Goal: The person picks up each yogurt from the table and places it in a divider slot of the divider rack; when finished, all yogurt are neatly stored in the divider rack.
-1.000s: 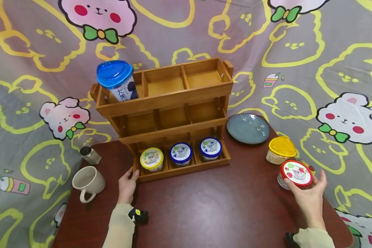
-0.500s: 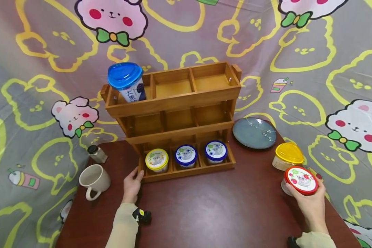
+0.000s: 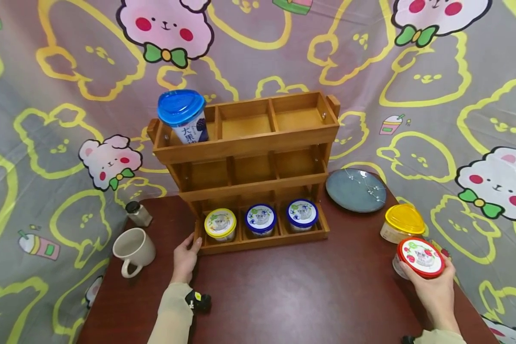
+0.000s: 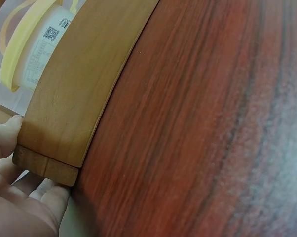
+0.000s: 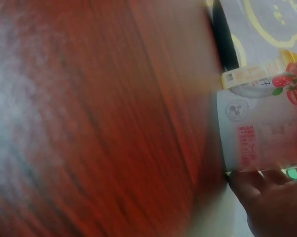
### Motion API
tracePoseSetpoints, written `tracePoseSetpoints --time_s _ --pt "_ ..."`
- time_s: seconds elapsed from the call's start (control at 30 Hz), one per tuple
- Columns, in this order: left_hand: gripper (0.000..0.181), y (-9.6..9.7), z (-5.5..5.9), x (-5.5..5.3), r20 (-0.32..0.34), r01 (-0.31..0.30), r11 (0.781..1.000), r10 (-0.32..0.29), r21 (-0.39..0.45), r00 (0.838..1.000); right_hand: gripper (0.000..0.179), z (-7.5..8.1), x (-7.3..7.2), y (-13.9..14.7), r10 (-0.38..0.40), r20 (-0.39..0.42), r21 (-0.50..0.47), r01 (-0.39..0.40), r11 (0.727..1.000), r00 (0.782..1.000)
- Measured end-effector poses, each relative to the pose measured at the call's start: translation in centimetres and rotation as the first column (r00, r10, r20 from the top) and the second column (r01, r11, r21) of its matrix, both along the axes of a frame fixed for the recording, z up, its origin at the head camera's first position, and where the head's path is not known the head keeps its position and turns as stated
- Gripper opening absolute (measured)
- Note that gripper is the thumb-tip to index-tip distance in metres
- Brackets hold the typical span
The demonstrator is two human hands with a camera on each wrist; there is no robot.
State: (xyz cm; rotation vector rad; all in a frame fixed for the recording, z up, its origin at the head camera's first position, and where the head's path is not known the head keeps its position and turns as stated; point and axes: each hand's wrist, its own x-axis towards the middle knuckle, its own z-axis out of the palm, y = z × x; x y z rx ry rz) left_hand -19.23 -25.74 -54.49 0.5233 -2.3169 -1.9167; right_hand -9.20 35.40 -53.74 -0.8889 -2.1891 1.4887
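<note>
My left hand (image 3: 187, 258) grips the lower left corner of a three-tier wooden shelf (image 3: 245, 148), thumb on the inner side and fingers around the end in the left wrist view. On the bottom tier sit a yellow-lidded cup (image 3: 220, 224) and two blue-lidded cups, one in the middle (image 3: 261, 219) and one at the right (image 3: 302, 214). My right hand (image 3: 435, 289) holds a red-lidded yogurt cup (image 3: 421, 257) between thumb and fingers at the right. Its strawberry-printed side (image 5: 262, 128) shows in the right wrist view. A yellow-lidded tub (image 3: 403, 223) stands just behind it.
A tall blue-lidded cup (image 3: 182, 114) stands in the top tier's left compartment. At the left are a beige mug (image 3: 135, 251) and a small black-capped jar (image 3: 139, 214). A grey-blue plate (image 3: 354, 191) lies right of the shelf. A patterned cloth (image 3: 241, 48) hangs behind.
The fingers of my right hand have closed round the red-lidded yogurt cup. My left hand stays on the shelf corner. The head view has shifted, so the whole scene sits further right.
</note>
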Motion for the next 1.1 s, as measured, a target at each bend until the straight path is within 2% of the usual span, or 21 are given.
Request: tracePoseSetpoints --time_s 0.23,0.37,0.57,0.8,1.1 --pt "0.054 0.2 -0.1 0.0 -0.018 0.006 1.0 -0.007 -0.007 1.0 0.109 0.3 1.1 -0.9 -0.022 -0.033 0.007 0.022 1.0 0.999" --pt "0.054 0.2 -0.1 0.0 -0.022 0.007 1.0 -0.008 -0.004 1.0 0.109 1.0 1.8 -1.9 -0.01 -0.026 0.028 0.011 1.0 1.0" --pt "0.055 0.1 -0.1 0.0 -0.016 -0.01 1.0 0.01 -0.004 1.0 0.11 3.1 1.9 -3.9 0.069 -0.012 0.072 -0.068 0.995 0.998" --pt "0.055 -0.1 -0.3 0.1 -0.004 -0.008 1.0 0.008 0.01 1.0 0.107 5.8 1.4 -7.0 0.154 -0.062 0.114 -0.146 0.983 0.986" --pt "0.054 0.0 -0.2 0.1 -0.024 -0.003 1.0 0.004 0.027 1.0 0.107 9.0 1.6 -9.7 0.222 -0.063 0.154 -0.21 0.965 0.973"
